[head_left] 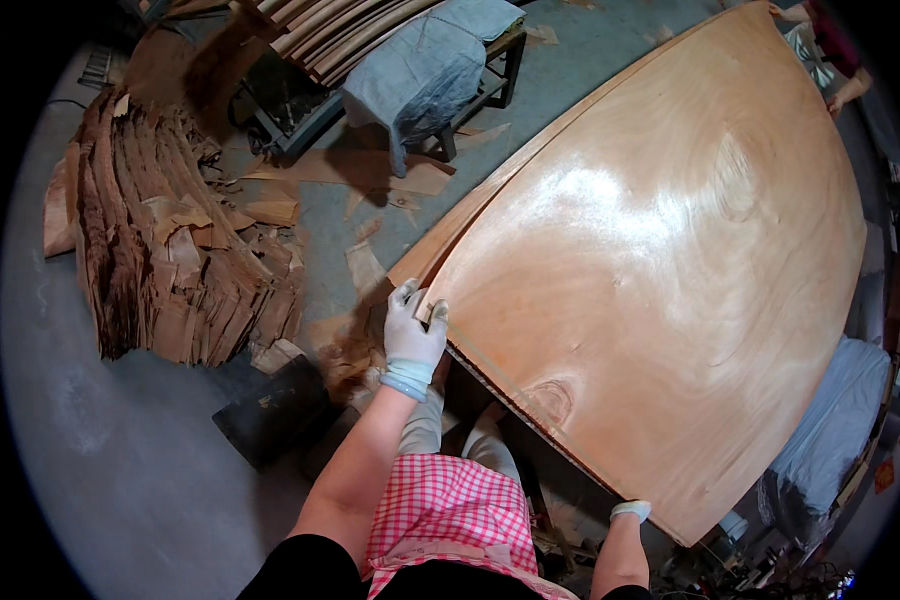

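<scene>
We stand in a workshop with a grey concrete floor (pixel 120 470), where scraps of thin wood lie scattered. On our left a big pile of veneer offcuts (pixel 160 250) leans in rough layers. Behind it a low bench carries curved strips and a grey cloth (pixel 425 60). A dark flat board (pixel 270 410) lies on the floor near our knees.

Before us a large veneer sheet (pixel 650 260) lies flat on a stack of the same sheets, shining under the light, with a dark knot close to the near edge. Our left hand (pixel 413 325), in a white glove, is at the near left corner of the sheet; its fingers (pixel 407 293) are curled together and clamped on the edge there. Our right hand (pixel 631 511), also gloved, is at the near right corner. It is mostly hidden under the edge, so we cannot tell if its fingers are closed or apart. At the far corner another person's hand (pixel 846 90) is near the sheet.

We think the risk is in the thin wood. If one corner rises faster than the others, the sheet may bend sharply and crack, perhaps at the knot. A pinch on the very edge may also split it or slip off.
</scene>
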The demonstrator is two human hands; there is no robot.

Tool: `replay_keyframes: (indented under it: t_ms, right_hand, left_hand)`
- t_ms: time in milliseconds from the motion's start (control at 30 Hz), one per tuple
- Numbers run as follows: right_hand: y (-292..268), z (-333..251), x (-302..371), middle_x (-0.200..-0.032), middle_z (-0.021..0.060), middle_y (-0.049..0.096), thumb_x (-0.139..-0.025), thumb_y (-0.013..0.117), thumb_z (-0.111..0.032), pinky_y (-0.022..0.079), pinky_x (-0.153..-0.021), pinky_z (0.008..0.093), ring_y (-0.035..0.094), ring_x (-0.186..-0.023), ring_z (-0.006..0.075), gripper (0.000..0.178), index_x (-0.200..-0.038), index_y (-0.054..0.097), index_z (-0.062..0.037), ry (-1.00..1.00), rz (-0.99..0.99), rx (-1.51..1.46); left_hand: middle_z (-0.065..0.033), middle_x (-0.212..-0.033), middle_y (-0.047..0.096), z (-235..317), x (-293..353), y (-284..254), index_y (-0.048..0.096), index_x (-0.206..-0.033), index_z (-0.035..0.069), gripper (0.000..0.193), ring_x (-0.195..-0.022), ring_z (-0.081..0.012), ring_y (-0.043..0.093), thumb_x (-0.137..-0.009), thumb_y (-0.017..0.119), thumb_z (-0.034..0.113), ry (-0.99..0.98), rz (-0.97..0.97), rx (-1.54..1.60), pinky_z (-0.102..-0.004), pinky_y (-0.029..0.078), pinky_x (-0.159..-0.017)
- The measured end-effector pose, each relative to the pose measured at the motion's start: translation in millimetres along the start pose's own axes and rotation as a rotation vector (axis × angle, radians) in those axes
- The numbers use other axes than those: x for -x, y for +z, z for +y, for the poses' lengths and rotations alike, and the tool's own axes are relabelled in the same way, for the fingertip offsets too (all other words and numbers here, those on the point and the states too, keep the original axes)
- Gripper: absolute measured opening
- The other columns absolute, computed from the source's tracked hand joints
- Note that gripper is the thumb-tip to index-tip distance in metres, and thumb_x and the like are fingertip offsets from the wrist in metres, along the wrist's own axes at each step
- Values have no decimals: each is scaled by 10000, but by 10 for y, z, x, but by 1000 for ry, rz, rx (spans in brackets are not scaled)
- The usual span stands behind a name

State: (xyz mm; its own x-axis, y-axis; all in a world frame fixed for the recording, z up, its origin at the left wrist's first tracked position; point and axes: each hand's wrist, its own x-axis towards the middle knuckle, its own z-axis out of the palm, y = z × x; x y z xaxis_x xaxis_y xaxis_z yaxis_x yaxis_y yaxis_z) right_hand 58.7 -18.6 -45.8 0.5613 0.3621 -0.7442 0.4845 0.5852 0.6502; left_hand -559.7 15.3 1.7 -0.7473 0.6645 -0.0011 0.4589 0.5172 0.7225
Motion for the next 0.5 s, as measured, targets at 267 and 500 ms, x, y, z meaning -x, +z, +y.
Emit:
replay_keyframes:
  t_ms: [267, 500]
  right_hand:
    - [-270, 23, 174, -1463, -6, 468, -957, 436, -312, 380, -1037, 359, 417, -1358, 188, 440, -1370, 535, -196, -134, -131, -6]
    - [31, -76, -86, -1476, 12, 450, -920, 414, -369, 374, -1053, 348, 422, -1356, 202, 502, -1378, 518, -191, 15, -3, -27]
  left_hand:
    - [-87, -1070, 620, -62, -289, -65, 558, -1179, -44, 372, -964, -146, 580, -866, 701, 97, -476, 4, 672, -268, 467, -881]
    - [-102, -1075, 668, 224, 147, -62, 576, -1196, -35, 414, -978, -211, 626, -837, 729, 104, -497, -226, 752, -327, 481, -908]
